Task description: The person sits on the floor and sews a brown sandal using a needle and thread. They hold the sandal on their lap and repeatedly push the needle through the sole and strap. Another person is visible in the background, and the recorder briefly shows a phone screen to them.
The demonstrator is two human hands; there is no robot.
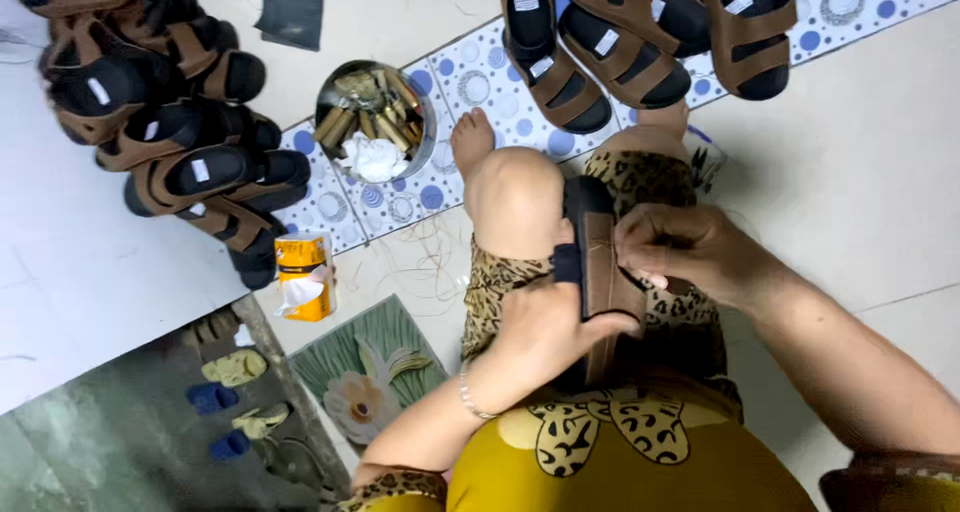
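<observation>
Your left hand (550,322) is wrapped around a black sandal with a brown strap (598,262), fingers curled over its lower part so it stands on edge against your raised knee (515,200). Your right hand (680,250) comes in from the other side, its fingertips pressed together in a pinch at the brown strap — what sits between them is too small to make out. The sandal is in your lap, just over the leopard-print cloth, between both hands.

You sit on the floor with one bare foot (472,140) resting on a strip of blue-dotted tile (400,207). Just beside that foot stands a round metal bowl (376,122) holding brownish sticks and a crumpled white rag. To your left lies a heap of finished sandals (165,132), black soles with brown straps — a second row of the same kind (640,37) lies ahead of your knee. Near the heap, an orange box of tissues (305,275) stands on the pale floor, and a dark square patch (291,15) lies farther off.
</observation>
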